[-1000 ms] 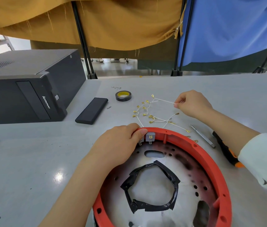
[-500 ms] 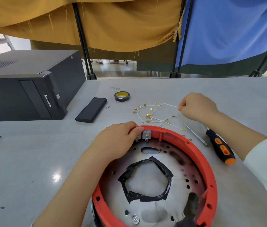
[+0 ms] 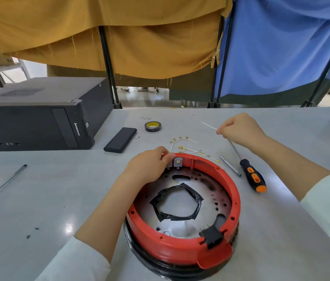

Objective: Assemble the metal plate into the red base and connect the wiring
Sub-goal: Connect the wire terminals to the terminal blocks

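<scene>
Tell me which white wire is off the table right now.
The single white wire pinched in the right hand, sticking out to its left. The other terminal wires lie in a loose bunch behind the red base.
</scene>
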`<state>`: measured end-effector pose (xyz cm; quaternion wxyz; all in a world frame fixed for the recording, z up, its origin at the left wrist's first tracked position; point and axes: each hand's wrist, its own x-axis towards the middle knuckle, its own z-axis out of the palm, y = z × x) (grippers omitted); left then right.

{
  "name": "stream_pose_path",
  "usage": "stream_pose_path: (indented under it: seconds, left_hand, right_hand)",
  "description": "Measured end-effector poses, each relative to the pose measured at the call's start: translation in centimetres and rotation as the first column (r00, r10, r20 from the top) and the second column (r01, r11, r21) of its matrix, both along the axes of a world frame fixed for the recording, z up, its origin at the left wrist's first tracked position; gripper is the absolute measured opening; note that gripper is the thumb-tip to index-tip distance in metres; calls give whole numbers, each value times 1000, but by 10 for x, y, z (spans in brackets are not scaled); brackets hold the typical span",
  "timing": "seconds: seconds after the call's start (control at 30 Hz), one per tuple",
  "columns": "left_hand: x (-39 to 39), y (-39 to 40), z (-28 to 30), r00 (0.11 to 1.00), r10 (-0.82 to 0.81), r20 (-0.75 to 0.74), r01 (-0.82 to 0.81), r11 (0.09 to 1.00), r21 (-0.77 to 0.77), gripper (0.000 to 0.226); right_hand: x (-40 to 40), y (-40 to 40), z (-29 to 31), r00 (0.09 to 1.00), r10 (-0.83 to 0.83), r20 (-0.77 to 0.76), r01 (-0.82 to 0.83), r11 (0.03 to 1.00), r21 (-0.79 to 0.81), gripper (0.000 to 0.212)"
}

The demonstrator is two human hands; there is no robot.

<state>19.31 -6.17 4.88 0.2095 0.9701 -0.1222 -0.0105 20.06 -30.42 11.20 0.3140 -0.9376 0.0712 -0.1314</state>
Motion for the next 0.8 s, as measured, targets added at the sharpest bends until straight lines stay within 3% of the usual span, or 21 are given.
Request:
stream_pose_path:
  seconds: [0.1, 0.17, 0.23, 0.3, 0.33, 0.43, 0.53, 0.6, 0.67, 0.8]
  left_hand:
    - [-5, -1, 7, 1000, 6, -23, -11, 969, -247, 56]
    - [-8, -1, 16, 999, 49, -12, -48, 867, -496, 46]
    - [-10, 1, 28, 991, 97, -97, -137, 673, -726, 31]
    - [-14, 5, 40, 960, 57, -274, -272, 432, -860, 31]
    - [-16, 6, 43, 944, 13, -330, -312, 359, -880, 36]
    - [-22, 10, 48, 905, -78, -418, -385, 266, -884, 57]
    - [-27, 14, 53, 885, -134, -446, -415, 206, -886, 45]
    - [-30, 17, 54, 879, -148, -453, -420, 209, -883, 36]
    - [-32, 21, 52, 868, -190, -458, -434, 157, -887, 25]
    - [-41, 23, 56, 795, -383, -470, -533, -72, -843, 24]
  right_hand:
    - [-12, 4, -2, 998, 63, -21, -62, 998, 31, 13]
    - [-20, 9, -4, 995, 99, -7, -99, 995, 13, 13]
    - [-29, 17, -7, 990, 140, 28, -139, 989, -53, 15]
    - [-39, 26, -10, 980, 182, 81, -168, 974, -152, 16]
    - [-44, 31, -12, 970, 212, 116, -186, 961, -203, 17]
    - [-58, 41, -14, 890, 377, 257, -242, 868, -434, 18]
    - [-68, 43, -18, 802, 508, 313, -188, 712, -677, 18]
    - [-72, 43, -19, 803, 509, 310, -171, 696, -698, 19]
    - [-74, 42, -20, 823, 495, 278, -193, 705, -682, 21]
    - [-82, 44, -21, 853, 484, 195, -193, 640, -744, 24]
